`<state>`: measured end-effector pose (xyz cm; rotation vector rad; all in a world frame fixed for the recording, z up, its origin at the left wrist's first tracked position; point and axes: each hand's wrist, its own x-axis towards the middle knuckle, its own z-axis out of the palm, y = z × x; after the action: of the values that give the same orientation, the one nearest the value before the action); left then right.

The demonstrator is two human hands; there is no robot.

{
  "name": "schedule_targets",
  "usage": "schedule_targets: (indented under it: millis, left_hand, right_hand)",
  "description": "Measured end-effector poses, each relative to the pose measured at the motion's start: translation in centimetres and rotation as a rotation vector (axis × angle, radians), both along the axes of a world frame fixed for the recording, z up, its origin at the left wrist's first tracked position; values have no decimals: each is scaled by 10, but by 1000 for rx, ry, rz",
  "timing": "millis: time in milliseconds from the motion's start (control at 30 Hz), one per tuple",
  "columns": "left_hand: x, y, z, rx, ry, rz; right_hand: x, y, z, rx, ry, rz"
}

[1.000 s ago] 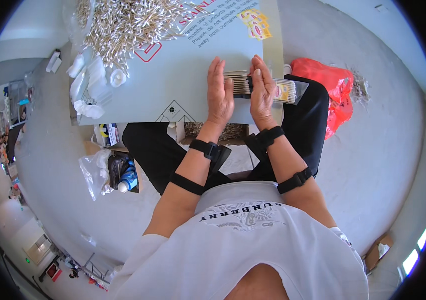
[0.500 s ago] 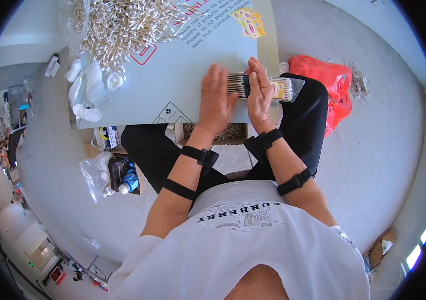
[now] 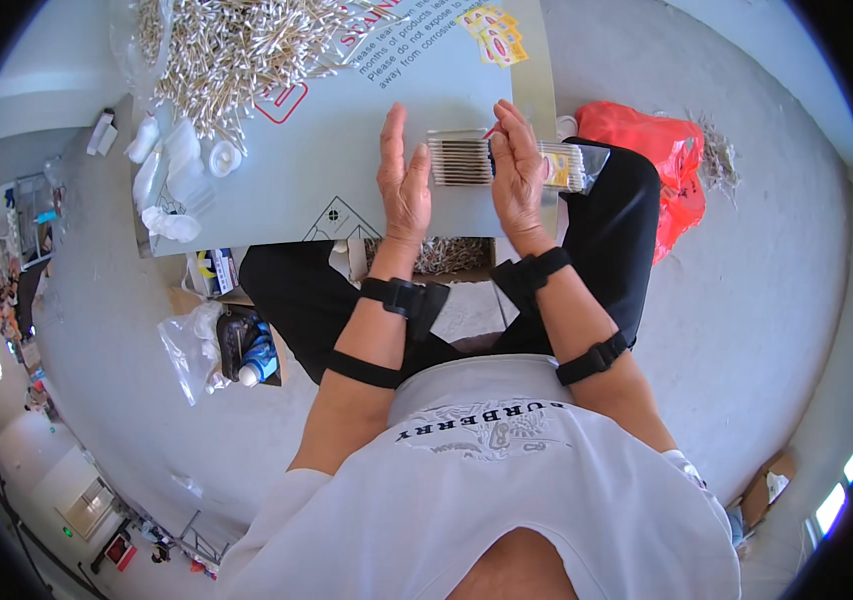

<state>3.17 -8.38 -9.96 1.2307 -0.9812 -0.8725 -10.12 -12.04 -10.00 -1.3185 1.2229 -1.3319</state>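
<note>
Pale grey and printed, the worktop (image 3: 317, 165) is carrying a heap of loose cotton swabs (image 3: 247, 60) at its far left. One neat swab row (image 3: 459, 162) is lying between the hands, apparently being squared up; the next move is probably calling for even palm pressure. The left hand (image 3: 405, 187) is standing open and empty just beside it; the right hand (image 3: 519, 187), straight-fingered and unclosed, is seemingly touching its other end, beside a clear swab packet (image 3: 573, 168).
</note>
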Motion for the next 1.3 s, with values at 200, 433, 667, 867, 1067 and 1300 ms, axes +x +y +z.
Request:
schedule_targets:
  millis: [200,433,667,867,1067,1300]
  left_hand:
    - [10,10,14,133,-1198,-324]
    - [-4,15,4,198,-1323,-312]
    - [-8,18,4,219,-1313,-325]
    - [-32,16,3,221,-1281,-317]
    - [-50,13,0,191,-1244,-314]
    - [-64,12,0,139,-1223,-332]
  right_hand:
    - [-29,-5,24,-425,945,368]
    - [-39,4,-4,-501,1140,449]
    - [-91,0,0,-239,1150,122]
    - [-98,2,-18,-107,1061,227]
    - [-97,1,-19,-90,990,244]
    - [-98,2,-20,-89,1003,239]
